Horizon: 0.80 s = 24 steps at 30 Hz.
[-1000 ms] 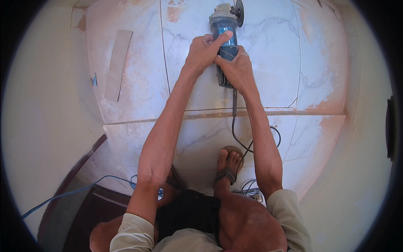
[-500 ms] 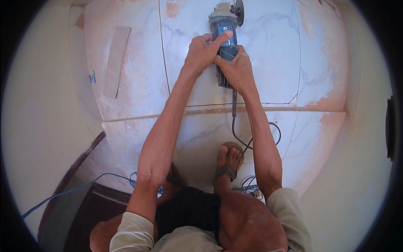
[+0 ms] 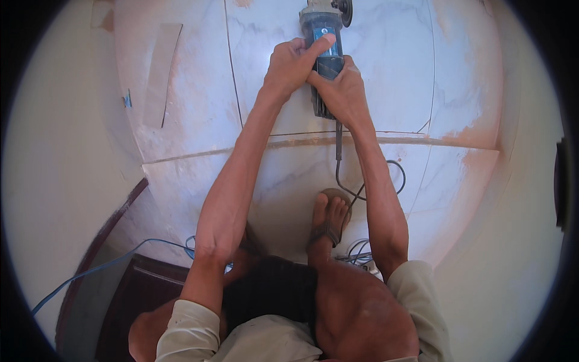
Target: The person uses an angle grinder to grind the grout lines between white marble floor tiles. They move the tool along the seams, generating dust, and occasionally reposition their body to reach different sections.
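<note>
Little has shifted since the earlier views: both hands keep the same hold on the tool, and the whole scene only sits slightly differently in view as the head moves.

Nearest, the person squats with knees bent, and one sandalled foot rests flat on the pale marble-patterned floor tiles. A blue cable runs from the lower left toward the legs, past a dark brown threshold that curves along the tile edge. Just beside the foot, a black power cord loops on the tile and leads up to the tool.

Further out, both forearms stretch forward. The right hand wraps around the rear of the angle grinder, its fingers closed tight on the dark body just above where the cord enters. The left hand grips the blue middle part of the grinder from the left, fingers curled round it and the thumb laid along the top. Both hands touch each other on the tool.

The grinder stands over the tiles near the top of the view, its grey head and disc guard pointing away from the person, just beyond a reddish-dusted grout line. Off to the far left, a narrow cut tile strip lies on the floor, well apart from the hands.
</note>
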Each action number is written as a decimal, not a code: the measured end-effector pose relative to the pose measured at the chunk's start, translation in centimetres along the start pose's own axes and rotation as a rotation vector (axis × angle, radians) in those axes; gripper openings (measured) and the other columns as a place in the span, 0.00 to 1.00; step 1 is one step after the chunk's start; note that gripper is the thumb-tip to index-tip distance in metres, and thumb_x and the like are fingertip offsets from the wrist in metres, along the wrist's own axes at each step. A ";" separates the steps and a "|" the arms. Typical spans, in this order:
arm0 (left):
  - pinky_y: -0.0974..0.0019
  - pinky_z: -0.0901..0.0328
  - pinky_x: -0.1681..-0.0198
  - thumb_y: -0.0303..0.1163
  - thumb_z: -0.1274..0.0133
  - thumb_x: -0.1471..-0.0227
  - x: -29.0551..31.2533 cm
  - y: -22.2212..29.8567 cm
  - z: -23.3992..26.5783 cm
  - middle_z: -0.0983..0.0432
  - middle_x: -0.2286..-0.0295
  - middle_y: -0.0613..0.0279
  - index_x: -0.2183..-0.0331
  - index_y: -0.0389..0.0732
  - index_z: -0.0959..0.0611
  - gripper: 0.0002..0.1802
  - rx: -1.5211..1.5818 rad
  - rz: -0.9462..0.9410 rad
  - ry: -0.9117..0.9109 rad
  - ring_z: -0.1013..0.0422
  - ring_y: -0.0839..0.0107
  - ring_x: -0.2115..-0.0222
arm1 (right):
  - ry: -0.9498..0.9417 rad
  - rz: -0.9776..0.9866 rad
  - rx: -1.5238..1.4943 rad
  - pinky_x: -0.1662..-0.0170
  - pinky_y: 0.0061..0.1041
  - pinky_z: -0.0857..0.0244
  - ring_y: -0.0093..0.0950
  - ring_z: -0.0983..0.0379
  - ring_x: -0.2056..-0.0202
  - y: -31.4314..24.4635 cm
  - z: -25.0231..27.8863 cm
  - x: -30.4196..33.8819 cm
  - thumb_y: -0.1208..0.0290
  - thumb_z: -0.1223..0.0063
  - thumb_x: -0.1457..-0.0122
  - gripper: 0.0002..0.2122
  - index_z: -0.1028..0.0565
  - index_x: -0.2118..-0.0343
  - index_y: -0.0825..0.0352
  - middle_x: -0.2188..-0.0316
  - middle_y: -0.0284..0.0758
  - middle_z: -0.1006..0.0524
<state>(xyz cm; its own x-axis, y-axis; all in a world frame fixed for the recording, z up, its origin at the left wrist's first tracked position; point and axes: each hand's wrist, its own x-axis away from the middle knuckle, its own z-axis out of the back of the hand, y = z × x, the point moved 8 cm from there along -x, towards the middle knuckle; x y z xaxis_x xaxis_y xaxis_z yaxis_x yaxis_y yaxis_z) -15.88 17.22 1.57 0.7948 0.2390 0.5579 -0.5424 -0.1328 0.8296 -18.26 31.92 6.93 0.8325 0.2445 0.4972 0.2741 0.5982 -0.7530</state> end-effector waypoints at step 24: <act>0.67 0.29 0.65 0.52 0.33 0.37 3.8 -1.0 -1.3 0.14 0.68 0.56 0.59 0.25 0.11 0.32 0.107 -0.041 0.016 0.22 0.73 0.69 | 0.010 0.048 0.079 0.58 0.32 0.22 0.31 0.17 0.63 2.4 -0.3 3.4 0.47 0.25 0.48 0.36 0.24 0.51 0.79 0.63 0.45 0.16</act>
<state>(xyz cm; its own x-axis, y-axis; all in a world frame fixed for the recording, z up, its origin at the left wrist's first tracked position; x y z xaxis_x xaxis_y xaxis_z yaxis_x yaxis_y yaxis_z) -12.67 19.47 2.83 0.8105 0.2616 0.5240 -0.4769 -0.2246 0.8498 -14.65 33.97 6.72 0.8483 0.2669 0.4573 0.1955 0.6447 -0.7390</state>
